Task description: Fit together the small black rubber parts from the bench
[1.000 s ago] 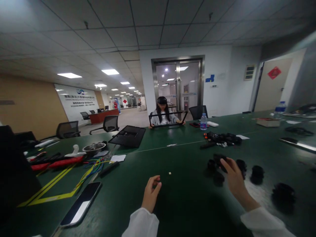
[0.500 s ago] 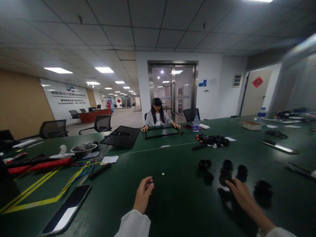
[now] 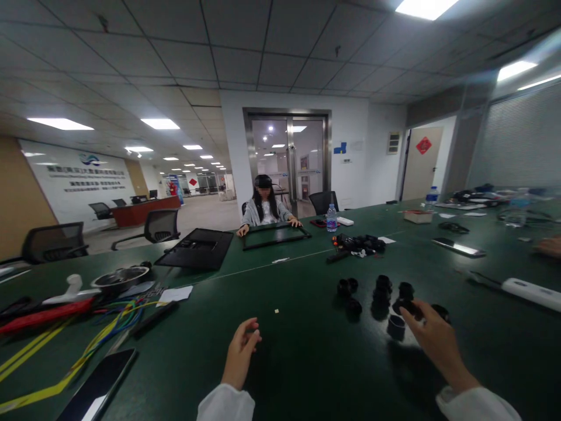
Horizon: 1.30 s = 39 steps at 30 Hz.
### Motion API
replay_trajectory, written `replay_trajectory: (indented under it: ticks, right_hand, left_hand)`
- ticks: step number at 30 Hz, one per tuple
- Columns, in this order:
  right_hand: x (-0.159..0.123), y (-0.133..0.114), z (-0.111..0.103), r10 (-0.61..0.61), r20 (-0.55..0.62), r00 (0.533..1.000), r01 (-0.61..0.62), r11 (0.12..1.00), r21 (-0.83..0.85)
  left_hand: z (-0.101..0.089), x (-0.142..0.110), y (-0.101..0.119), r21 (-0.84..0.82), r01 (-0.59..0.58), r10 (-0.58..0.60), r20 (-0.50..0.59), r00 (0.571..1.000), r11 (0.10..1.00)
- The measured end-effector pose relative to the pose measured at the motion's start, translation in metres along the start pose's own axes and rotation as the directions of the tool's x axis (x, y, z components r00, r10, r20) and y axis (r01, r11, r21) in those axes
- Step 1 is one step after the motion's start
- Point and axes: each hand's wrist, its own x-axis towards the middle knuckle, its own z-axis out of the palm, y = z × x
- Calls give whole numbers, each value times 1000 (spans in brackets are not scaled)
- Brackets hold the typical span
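My left hand (image 3: 241,351) hovers over the green table, loosely curled with thumb and fingers apart, and holds nothing. At the right, my right hand (image 3: 436,336) has thumb and fingers closed around a small black round part (image 3: 411,308), partly hidden by the fingers. Just left of those fingertips stands a black cylindrical piece (image 3: 396,327), open at the top. Similar black pieces are grouped around: a pair stacked together (image 3: 382,289), another (image 3: 406,289) behind my hand, one (image 3: 440,313) partly behind my knuckles, and a small cluster (image 3: 348,286) farther left.
Across the table a person (image 3: 265,204) has both hands on a black rectangular frame (image 3: 276,235). A black panel (image 3: 197,248), metal bowl (image 3: 120,278), coloured wires (image 3: 118,318) and phone (image 3: 100,383) lie left. A water bottle (image 3: 332,218), tangled black parts (image 3: 359,244) and white power strip (image 3: 532,294) are right.
The view has turned right. My right hand has shifted right among the black pieces and now grips one; a cylindrical piece shows left of it. My left hand keeps its loose pose.
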Motion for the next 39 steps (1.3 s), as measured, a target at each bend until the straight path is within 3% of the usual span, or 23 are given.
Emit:
replay_trajectory:
  ticks: [3, 8, 11, 19, 22, 24, 26, 28, 34, 39]
  right_hand:
    - [-1, 2, 0, 2, 21, 1000, -1, 997, -80]
    - [2, 11, 7, -14, 192, 981, 42, 989, -142]
    - [2, 14, 12, -21, 228, 973, 57, 986, -154]
    - [3, -4, 9, -178, 112, 978, 203, 938, -281]
    - [17, -20, 10, -227, 156, 961, 270, 884, -382]
    - [31, -29, 14, -174, 283, 943, 286, 858, -427]
    - [45, -36, 19, -90, 443, 892, 298, 854, -427]
    - [57, -40, 26, -45, 531, 846, 303, 860, -411]
    - [68, -38, 42, 7, 554, 833, 267, 871, -413]
    - [64, -37, 34, 8, 562, 827, 243, 897, -371]
  left_hand:
    - [-1, 0, -2, 16, -20, 20, 5, 1000, 1000]
    - [-2, 1, -3, 27, -17, 16, 17, 1000, 999]
    - [-2, 1, -2, 40, -6, 5, 25, 1000, 999]
    - [-2, 0, 0, 42, -16, 15, 19, 1000, 999]
    - [-2, 2, -4, 53, -29, 27, 36, 999, 998]
    - [-3, 3, -6, 65, -42, 40, 39, 998, 997]
    - [-3, 4, -8, 67, -45, 42, 40, 998, 997]
    - [-4, 5, -8, 65, -33, 31, 43, 999, 997]
    - [-3, 1, -3, 65, -36, 33, 51, 998, 997]
    - [-3, 1, -1, 66, -35, 32, 47, 998, 997]
